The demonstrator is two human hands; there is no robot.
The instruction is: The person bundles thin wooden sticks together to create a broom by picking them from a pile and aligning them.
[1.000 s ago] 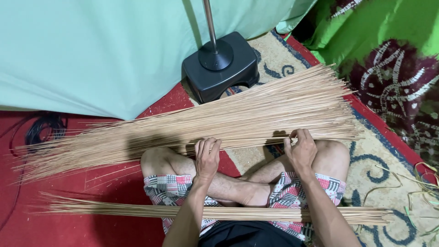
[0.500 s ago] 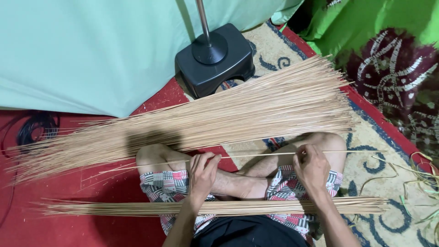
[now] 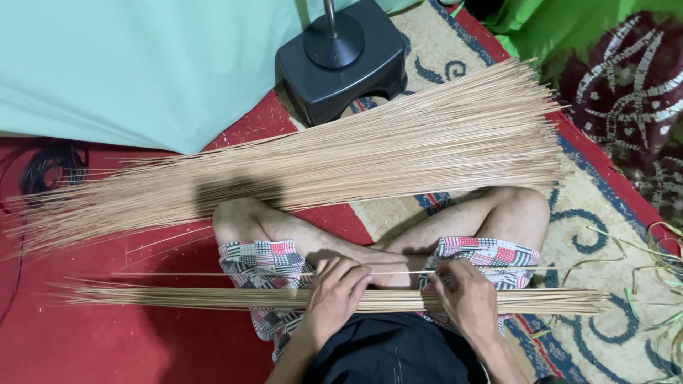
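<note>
Both my hands, left hand [image 3: 334, 293] and right hand [image 3: 466, 299], pinch one thin stick [image 3: 213, 274] over my lap, just above the small bundle [image 3: 178, 297], keeping it apart from the big pile [image 3: 320, 167].

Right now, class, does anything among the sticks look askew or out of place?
Mostly tidy. A few loose sticks lie splayed on the red mat, apart from the large stick pile, and green-yellow strips are strewn at the right edge.
</note>
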